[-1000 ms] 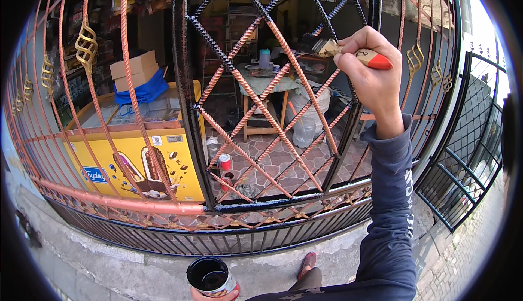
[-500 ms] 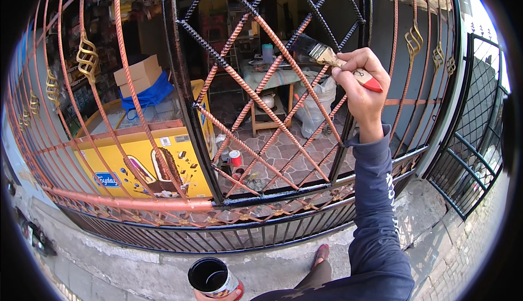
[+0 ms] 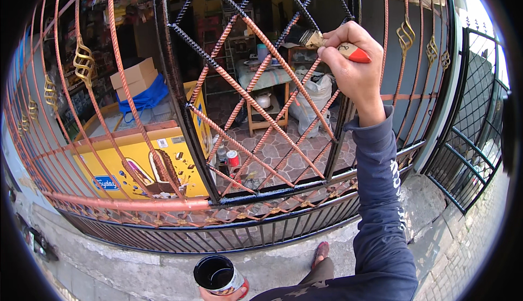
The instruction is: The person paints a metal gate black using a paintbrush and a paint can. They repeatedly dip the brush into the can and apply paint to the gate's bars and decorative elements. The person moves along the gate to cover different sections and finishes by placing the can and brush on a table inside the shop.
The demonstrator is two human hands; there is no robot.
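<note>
I have the right hand (image 3: 354, 56) with its fingers clamped on a flat paintbrush with a red-ended wooden handle (image 3: 312, 39); its dark bristles sit at a slanting lattice bar, though I cannot tell whether they touch. The left hand (image 3: 210, 295), low in my view, has its fingers wrapped round a cylindrical metal can of black paint (image 3: 226, 286).

I judge the coating partly done: the upper bars of the diamond-patterned metal lattice (image 3: 250, 99) are black, while most middle and lower ones show bare copper colour. The upright black metal frame (image 3: 183, 83) borders it.

I see open gaps between bars, and clear separation between can and lattice; the right forearm crosses close before the frame's right side.
</note>
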